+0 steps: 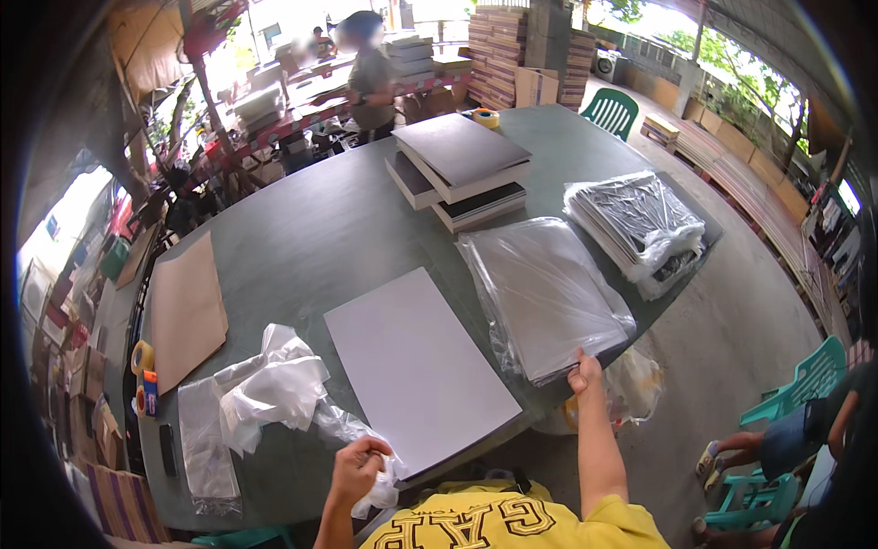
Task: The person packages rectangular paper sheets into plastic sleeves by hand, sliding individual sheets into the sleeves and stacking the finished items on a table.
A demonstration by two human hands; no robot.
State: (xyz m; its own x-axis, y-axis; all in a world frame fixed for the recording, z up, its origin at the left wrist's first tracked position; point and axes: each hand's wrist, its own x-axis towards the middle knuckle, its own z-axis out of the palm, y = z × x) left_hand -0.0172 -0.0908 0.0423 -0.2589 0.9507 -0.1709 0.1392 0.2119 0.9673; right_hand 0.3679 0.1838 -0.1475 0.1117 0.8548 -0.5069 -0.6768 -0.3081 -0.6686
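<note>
Both hands work at the near edge of a grey-green table. The left hand is closed around a crumpled bit of clear plastic wrap, which trails up and to the left from the fist into a white, bunched heap lying on the table. The right hand pinches the near edge of a bagged stack, a pile of grey sheets inside a clear plastic bag lying flat on the right part of the table. Between the two hands lies a bare grey board, flat, its near corner reaching the table edge just beside the left hand and touching the wrap. Left of the heap a flat clear bag lies on the table, and beyond it a brown sheet. At the left edge sit a tape roll and, just near of it, a small orange and blue tool. Farther right, a second bagged bundle rests near the right table edge. In the far middle stand stacked grey boxes, with a yellow tape roll beyond them. A green chair stands past the far right corner, and another person stands at a far bench. A turquoise chair is at the near right.
</note>
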